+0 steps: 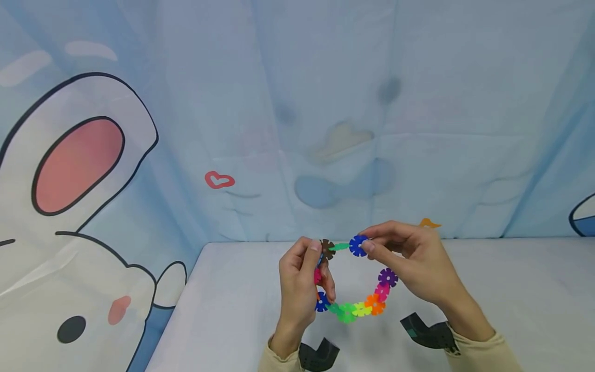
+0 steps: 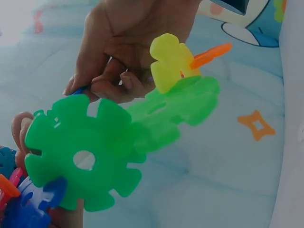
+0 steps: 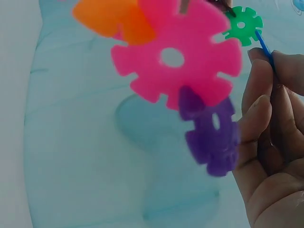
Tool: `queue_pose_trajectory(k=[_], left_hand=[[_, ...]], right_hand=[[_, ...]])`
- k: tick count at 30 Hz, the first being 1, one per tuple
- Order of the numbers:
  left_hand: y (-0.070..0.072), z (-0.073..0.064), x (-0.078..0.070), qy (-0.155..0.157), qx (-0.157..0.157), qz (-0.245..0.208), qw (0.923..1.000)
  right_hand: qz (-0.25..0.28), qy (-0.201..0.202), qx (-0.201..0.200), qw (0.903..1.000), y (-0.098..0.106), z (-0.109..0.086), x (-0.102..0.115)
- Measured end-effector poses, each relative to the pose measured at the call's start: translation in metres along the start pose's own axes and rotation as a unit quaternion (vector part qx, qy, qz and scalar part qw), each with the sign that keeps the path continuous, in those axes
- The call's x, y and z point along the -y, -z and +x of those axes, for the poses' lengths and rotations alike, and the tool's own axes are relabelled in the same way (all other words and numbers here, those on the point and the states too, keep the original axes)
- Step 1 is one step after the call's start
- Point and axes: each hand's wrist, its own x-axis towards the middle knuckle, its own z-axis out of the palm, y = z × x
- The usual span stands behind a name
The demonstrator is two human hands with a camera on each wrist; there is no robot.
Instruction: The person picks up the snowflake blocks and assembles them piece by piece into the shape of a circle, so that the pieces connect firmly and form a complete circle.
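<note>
A chain of notched plastic snowflake discs hangs in a loop between the hands above the table. My left hand (image 1: 297, 284) grips its left part, with the thumb at a brown disc (image 1: 328, 250). A green disc (image 1: 340, 247) links the brown one to a blue disc (image 1: 358, 246), which my right hand (image 1: 418, 263) pinches between thumb and fingers. At the other end a purple disc (image 3: 213, 137) hangs free beside the right hand, joined to a pink disc (image 3: 204, 61). Orange (image 1: 375, 305), yellow (image 1: 361, 309) and light green discs (image 1: 346, 313) form the bottom.
Below the hands lies a white tabletop (image 1: 223, 310). Behind it hangs a light blue curtain (image 1: 325, 77) with a large cartoon animal (image 1: 102, 268) at the left. Dark camera mounts (image 1: 429, 333) sit on both wrists, by beige sleeves (image 1: 483, 354).
</note>
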Motion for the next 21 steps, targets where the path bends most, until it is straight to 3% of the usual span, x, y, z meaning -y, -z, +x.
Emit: queue_pose_trajectory(k=[8,11,15,21], left_hand=[[-0.001,-0.002,-0.003,-0.025,0.012,0.0,0.9996],[-0.001,-0.002,-0.003,-0.073,0.03,0.024,0.9966],[-0.001,-0.002,-0.003,-0.157,0.047,0.053,0.9851],[-0.003,-0.004,-0.005,-0.215,0.051,0.054,0.9738]], right_hand=[[-0.002,0.017,-0.003,0.9999,0.001,-0.001,-0.001],[-0.006,0.026,0.002,0.9996,0.002,-0.001,0.002],[-0.018,0.041,0.002,0.999,0.005,-0.004,0.007],[-0.008,0.059,0.004,0.9982,0.008,-0.005,0.012]])
